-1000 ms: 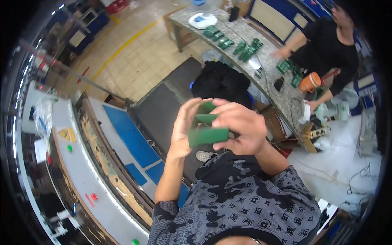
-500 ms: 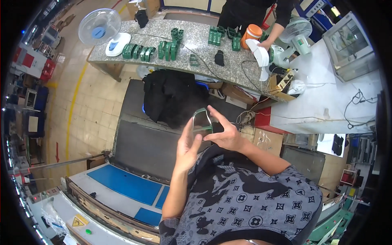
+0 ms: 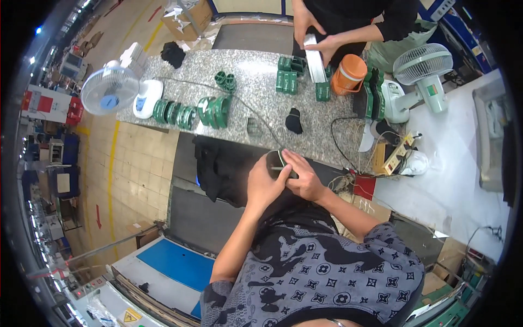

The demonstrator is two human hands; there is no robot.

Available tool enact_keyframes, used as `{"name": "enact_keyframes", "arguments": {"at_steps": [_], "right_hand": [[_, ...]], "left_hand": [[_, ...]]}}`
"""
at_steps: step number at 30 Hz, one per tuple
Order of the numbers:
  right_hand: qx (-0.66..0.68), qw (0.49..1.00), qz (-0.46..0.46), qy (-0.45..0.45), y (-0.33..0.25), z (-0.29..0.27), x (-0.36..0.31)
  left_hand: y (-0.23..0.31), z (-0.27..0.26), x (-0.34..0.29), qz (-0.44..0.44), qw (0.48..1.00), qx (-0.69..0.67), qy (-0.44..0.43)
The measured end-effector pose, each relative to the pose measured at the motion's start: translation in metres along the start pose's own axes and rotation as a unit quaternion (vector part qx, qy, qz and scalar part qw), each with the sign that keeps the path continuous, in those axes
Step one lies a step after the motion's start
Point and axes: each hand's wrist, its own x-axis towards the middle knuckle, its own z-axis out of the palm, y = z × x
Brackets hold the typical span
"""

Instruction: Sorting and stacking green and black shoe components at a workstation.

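Note:
Between my two hands is a green paper band (image 3: pixel 281 158) bent into a loop, with a pale inner side. My left hand (image 3: pixel 265 183) wraps its near-left side, thumb pressed along the lower edge. Closed on the opposite side is my right hand (image 3: pixel 306 180), fingers curled over the top. Much of the loop is hidden by the fingers. Both hands are just off the front edge of the speckled stone table (image 3: pixel 248 59), above a heap of black cloth (image 3: pixel 218 171). Nearest on the tabletop is a single green band (image 3: pixel 254 126), blurred.
Rows of green bands (image 3: pixel 212 111) stand at the table's left. More green bands (image 3: pixel 286 82) stand near an orange jug (image 3: pixel 348 73). A small black bundle (image 3: pixel 294 121), fans (image 3: pixel 111 90), cables and a power strip (image 3: pixel 400 154) lie around. Opposite, a co-worker's hands (image 3: pixel 321 46) hold a white stack.
My view has shifted toward the table. My hands have drawn closer together around the band. The co-worker has moved the white stack left from beside the orange jug and now holds it two-handed.

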Motion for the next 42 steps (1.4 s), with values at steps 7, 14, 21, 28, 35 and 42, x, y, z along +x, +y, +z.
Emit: {"name": "enact_keyframes", "arguments": {"at_steps": [7, 14, 21, 28, 35, 42], "right_hand": [[-0.041, 0.991, 0.128, 0.017, 0.124, -0.018, 0.011], [0.043, 0.937, 0.347, -0.002, 0.184, -0.016, -0.034], [0.05, 0.916, 0.393, -0.067, 0.195, -0.01, -0.052], [0.09, 0.904, 0.404, -0.108, 0.211, -0.001, -0.049], [0.13, 0.889, 0.433, -0.075, 0.213, 0.004, -0.071], [0.141, 0.84, 0.521, -0.061, 0.247, 0.056, -0.079]], "left_hand": [[-0.041, 0.102, 0.152, -0.075, 0.995, 0.048, -0.044], [-0.088, 0.181, 0.224, -0.106, 0.977, 0.174, -0.068], [-0.1, 0.197, 0.238, -0.141, 0.959, 0.212, -0.121], [-0.122, 0.199, 0.225, -0.101, 0.98, 0.164, -0.05], [-0.135, 0.137, 0.154, -0.059, 0.996, 0.067, 0.002], [-0.238, 0.073, 0.023, -0.214, 0.961, 0.144, -0.098]]}}
